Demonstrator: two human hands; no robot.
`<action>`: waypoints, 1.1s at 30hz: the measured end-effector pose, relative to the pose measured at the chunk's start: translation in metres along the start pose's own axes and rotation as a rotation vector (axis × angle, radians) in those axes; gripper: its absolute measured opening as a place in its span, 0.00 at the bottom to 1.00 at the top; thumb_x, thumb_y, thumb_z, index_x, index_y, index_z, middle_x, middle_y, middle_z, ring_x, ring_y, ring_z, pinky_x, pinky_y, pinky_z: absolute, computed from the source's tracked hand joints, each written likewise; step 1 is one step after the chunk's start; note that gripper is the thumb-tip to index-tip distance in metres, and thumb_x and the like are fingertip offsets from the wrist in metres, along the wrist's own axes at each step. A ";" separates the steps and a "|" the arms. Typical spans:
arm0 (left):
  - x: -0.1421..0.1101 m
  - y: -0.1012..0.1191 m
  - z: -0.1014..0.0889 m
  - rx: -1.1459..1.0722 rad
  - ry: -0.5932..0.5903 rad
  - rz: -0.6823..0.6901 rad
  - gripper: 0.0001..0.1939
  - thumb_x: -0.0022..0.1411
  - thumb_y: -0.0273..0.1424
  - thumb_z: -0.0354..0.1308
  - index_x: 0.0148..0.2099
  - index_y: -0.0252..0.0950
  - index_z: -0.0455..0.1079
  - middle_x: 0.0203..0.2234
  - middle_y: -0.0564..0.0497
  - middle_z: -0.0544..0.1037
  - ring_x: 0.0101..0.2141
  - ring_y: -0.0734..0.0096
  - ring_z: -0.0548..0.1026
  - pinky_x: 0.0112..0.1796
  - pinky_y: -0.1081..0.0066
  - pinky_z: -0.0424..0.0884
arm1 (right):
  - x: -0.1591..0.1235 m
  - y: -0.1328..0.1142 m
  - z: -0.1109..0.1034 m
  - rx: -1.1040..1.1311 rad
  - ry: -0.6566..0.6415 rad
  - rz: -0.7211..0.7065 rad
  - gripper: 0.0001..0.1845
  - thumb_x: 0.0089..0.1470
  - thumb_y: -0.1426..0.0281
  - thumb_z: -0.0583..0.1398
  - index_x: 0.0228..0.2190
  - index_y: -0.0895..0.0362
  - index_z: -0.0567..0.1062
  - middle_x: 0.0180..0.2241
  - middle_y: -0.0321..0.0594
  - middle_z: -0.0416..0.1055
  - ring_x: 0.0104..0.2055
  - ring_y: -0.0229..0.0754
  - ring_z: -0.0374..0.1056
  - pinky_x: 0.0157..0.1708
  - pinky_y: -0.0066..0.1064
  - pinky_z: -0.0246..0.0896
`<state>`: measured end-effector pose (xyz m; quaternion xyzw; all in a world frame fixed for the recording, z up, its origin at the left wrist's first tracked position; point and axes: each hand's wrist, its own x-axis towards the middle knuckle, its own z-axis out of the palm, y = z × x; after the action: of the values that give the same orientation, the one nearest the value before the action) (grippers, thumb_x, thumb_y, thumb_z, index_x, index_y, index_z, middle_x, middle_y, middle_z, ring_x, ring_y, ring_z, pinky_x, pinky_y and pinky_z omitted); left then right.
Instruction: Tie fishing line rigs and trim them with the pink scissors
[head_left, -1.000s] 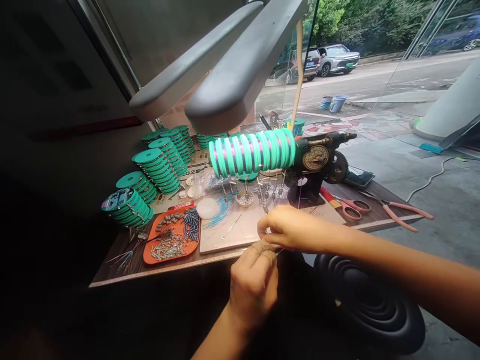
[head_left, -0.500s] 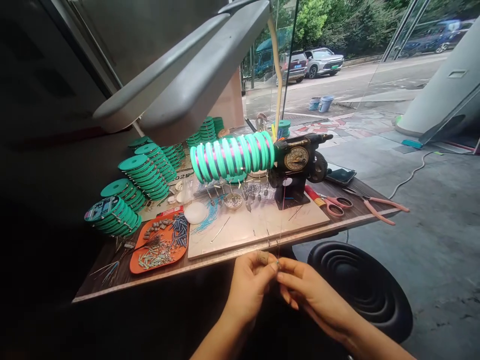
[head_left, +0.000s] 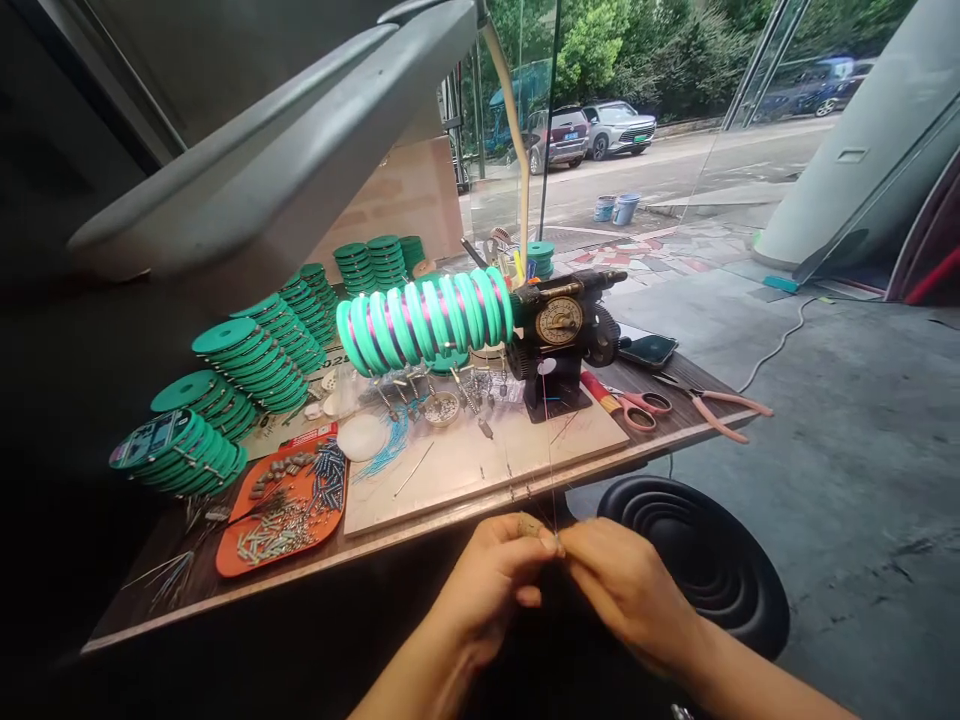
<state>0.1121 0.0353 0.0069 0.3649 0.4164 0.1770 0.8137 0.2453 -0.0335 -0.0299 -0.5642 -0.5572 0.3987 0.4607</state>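
My left hand (head_left: 499, 572) is closed in a pinch just off the table's front edge, thumb against forefinger, with a tan wrap on one finger. Thin fishing line (head_left: 550, 465) runs down into the pinch from the winding machine (head_left: 561, 320) with a dial. My right hand (head_left: 630, 578) is closed right beside it, fingertips meeting the left ones; its fingers are mostly hidden behind its back. Whether it grips the line or a small part on it cannot be made out. On the machine's shaft sits a row of green spools (head_left: 424, 320) wound with purplish line.
Scissors (head_left: 641, 410), pliers (head_left: 724, 410) and a phone (head_left: 649, 350) lie on the right. An orange tray (head_left: 238, 510) holds small tackle parts. Stacked green spools (head_left: 247, 365) stand on the left. A grey lamp (head_left: 277, 170) hangs overhead; a black round stool (head_left: 690, 540) stands below.
The view has swung right, so the table sits further left. My right hand has turned, its fingers curling in and its back now facing up. My left hand keeps its pinch.
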 end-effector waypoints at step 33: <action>-0.013 -0.008 -0.033 1.189 0.487 1.457 0.13 0.53 0.14 0.52 0.39 0.32 0.67 0.38 0.41 0.74 0.39 0.65 0.72 0.40 0.70 0.69 | 0.099 -0.076 0.008 -0.546 -0.329 -0.273 0.09 0.53 0.74 0.54 0.22 0.59 0.68 0.10 0.27 0.59 0.16 0.32 0.57 0.20 0.22 0.47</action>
<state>0.0779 0.0370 -0.0042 0.8383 0.2668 0.4689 0.0788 0.2236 0.0626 0.0478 -0.5150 -0.7805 0.2555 0.2457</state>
